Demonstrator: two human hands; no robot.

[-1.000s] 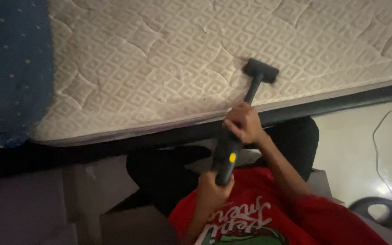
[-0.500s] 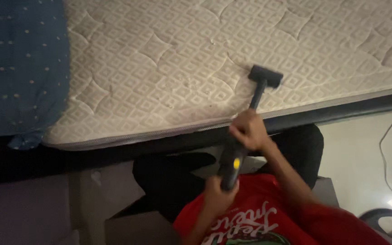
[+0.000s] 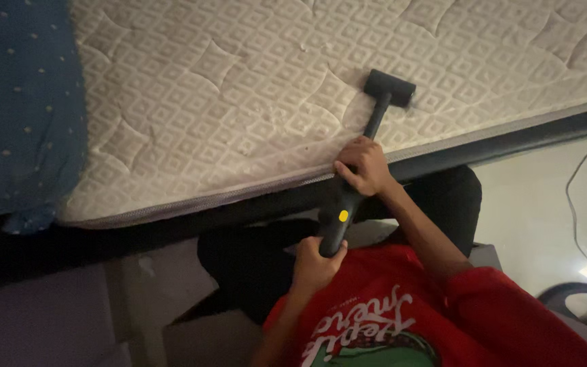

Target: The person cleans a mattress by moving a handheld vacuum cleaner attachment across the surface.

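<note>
The vacuum's nozzle (image 3: 390,88) has slid further onto the mattress (image 3: 253,102), away from its near edge and toward its right end. The right hand (image 3: 363,166) on the tube followed, now over that edge. The blue pillow (image 3: 22,109) shows more at the left.

A bare quilted mattress (image 3: 253,88) in cream fills the upper part of the view, resting on a dark bed frame (image 3: 531,136) — a blue dotted cloth (image 3: 18,109) lies over its left end. Beside the bed the pale floor (image 3: 531,217) is dimly lit, with a thin cable (image 3: 572,211) looping across it.
</note>
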